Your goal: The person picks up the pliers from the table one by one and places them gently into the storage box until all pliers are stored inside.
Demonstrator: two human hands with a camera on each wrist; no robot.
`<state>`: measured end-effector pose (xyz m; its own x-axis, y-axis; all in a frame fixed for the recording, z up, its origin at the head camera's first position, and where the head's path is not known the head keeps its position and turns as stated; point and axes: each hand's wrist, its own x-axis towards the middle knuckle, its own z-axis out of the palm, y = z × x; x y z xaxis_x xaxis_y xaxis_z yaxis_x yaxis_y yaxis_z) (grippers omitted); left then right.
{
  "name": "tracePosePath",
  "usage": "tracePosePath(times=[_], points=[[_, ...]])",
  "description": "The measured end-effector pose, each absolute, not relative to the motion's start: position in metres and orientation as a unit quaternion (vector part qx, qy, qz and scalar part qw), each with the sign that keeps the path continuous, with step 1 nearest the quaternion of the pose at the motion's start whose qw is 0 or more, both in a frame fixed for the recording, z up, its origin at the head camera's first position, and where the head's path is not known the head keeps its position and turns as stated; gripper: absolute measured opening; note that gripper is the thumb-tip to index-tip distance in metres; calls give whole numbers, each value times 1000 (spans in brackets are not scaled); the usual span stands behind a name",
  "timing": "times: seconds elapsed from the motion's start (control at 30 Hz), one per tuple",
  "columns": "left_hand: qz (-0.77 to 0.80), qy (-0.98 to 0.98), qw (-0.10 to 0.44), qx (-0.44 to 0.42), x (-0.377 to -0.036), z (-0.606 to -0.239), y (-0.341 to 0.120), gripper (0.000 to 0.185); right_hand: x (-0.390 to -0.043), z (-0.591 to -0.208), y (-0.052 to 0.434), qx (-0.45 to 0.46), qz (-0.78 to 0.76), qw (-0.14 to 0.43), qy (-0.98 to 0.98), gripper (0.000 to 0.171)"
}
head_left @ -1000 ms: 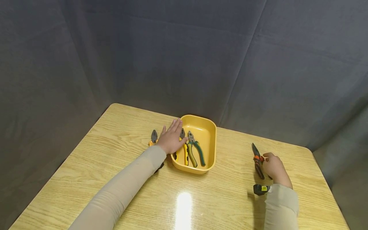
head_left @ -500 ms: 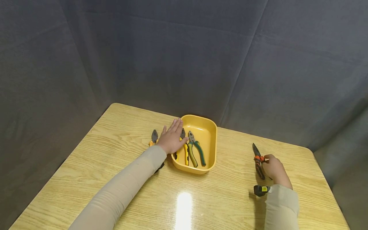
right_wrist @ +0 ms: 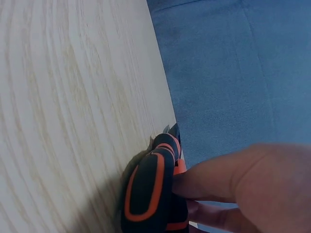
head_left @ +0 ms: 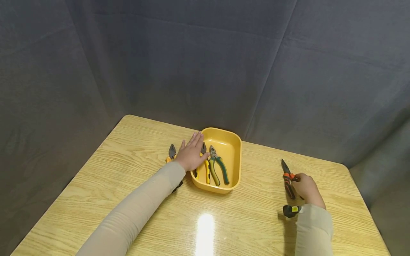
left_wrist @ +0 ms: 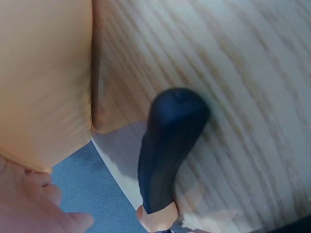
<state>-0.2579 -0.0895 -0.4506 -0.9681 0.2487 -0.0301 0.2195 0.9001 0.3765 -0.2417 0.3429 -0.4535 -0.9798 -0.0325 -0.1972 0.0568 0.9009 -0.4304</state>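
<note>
My left hand (head_left: 191, 156) lies with straight, spread fingers over the left rim of a yellow plastic bin (head_left: 236, 177). Inside the bin are green-handled pliers (head_left: 222, 167) and yellow-and-black-handled pliers (head_left: 207, 170), partly covered by the hand. Another pair of pliers (head_left: 172, 151) rests on the table left of the bin, mostly behind the hand and sleeve; its black handle (left_wrist: 170, 145) shows in the left wrist view. Off to the right, my right hand (head_left: 308, 190) pinches a handle of long-nose pliers (head_left: 287, 177) with black-and-orange grips, their tips pointing away. Thumb and finger (right_wrist: 214, 179) grip it in the right wrist view.
The wooden table (head_left: 256, 220) has its far edge against a grey curtain (head_left: 205, 64). A small black device with a yellow label (head_left: 290, 211) sits at the right cuff. The bin stands close to the far edge.
The right hand's fingers have curled down onto the pliers' handle, with the pliers shifted barely. My left hand and the bin stay where they were.
</note>
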Motion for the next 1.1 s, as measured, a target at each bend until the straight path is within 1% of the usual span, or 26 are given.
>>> tracePosePath(times=[0.4, 0.7, 0.9, 1.1], points=[[192, 973, 36, 123, -258, -450, -90, 79, -237, -454, 340, 37, -244, 83, 966, 49], [200, 971, 32, 126, -256, -450, -89, 78, -236, -458, 341, 83, -267, 71, 957, 40], [201, 971, 32, 126, -258, -452, -88, 79, -236, -457, 342, 89, -244, 81, 962, 35], [204, 970, 36, 127, -258, -453, -88, 79, -238, -455, 343, 69, -189, 103, 974, 41]])
